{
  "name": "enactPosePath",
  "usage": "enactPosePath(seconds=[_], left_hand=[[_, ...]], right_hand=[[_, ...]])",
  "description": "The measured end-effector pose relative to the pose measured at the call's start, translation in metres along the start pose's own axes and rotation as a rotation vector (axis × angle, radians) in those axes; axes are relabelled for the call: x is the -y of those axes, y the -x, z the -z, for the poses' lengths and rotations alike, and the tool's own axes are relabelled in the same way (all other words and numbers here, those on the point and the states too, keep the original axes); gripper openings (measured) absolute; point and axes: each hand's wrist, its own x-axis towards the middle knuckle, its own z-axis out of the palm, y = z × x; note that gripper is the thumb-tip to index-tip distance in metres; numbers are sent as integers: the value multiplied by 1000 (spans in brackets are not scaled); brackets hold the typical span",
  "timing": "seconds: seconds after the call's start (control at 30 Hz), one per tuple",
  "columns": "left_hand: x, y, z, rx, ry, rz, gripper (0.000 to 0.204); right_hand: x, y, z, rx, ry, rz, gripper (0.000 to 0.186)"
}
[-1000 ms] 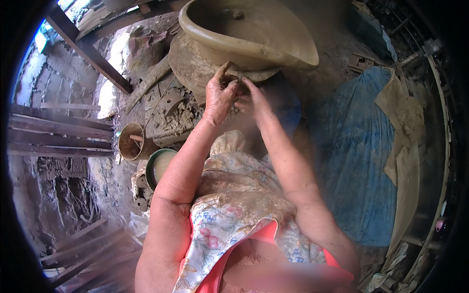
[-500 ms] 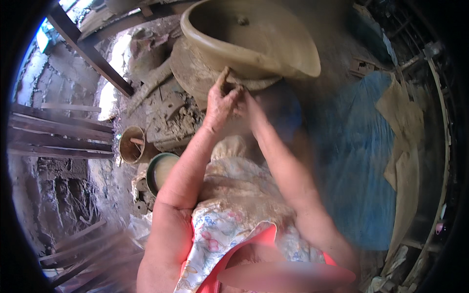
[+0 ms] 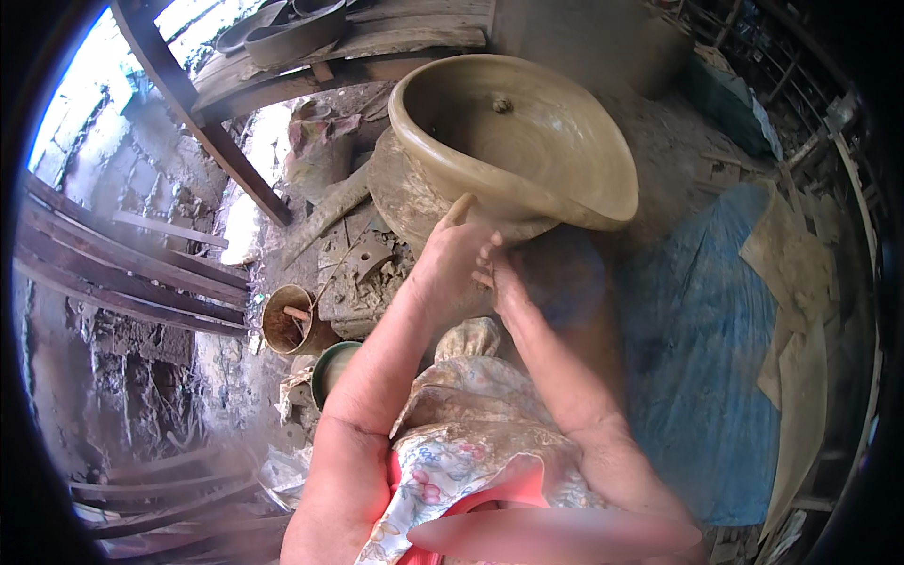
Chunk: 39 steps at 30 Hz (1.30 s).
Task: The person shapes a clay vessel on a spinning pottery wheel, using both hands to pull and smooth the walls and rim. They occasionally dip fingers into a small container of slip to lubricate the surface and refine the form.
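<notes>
A large wet clay basin (image 3: pixel 556 132), with a wide smooth rim and one side drawn out to the right, rests on a clay-caked round support (image 3: pixel 400 193). A small lump of clay (image 3: pixel 502 105) sits inside it. My left hand (image 3: pixel 457 259) is at the basin's near side, one finger stretched up toward the outer wall just below the rim. Close against it, my right hand (image 3: pixel 504 278) is below the basin's near edge; its fingers are partly hidden and blurred. No tool shows in either hand.
A bucket (image 3: pixel 287 320) with a stick-like piece inside and a green-rimmed basin (image 3: pixel 330 372) stand left of my arms. Clay scraps (image 3: pixel 377 273) lie beside the support. A wooden bench (image 3: pixel 367 61) holds finished-looking vessels. Blue sheeting (image 3: pixel 697 367) lies right.
The view has shifted, so the basin and my hands appear lower and further right, and more of the bench shows. My hands stay together at the basin's near side.
</notes>
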Motion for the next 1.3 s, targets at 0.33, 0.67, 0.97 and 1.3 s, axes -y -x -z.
enactPosePath(seconds=[0.33,0.67,0.97,1.3], left_hand=[[-25,-26,-2,75,-7,373,44],[-10,9,4,-285,-531,-129,15],[-14,12,-57,-3,-1124,-305,20],[-13,32,52,-355,-538,-82,9]], right_hand=[[-22,-21,16,-13,59,-60,51],[-12,-23,18,-51,66,-146,74],[-21,-45,26,-3,221,98,62],[26,-48,40,-233,229,114,89]])
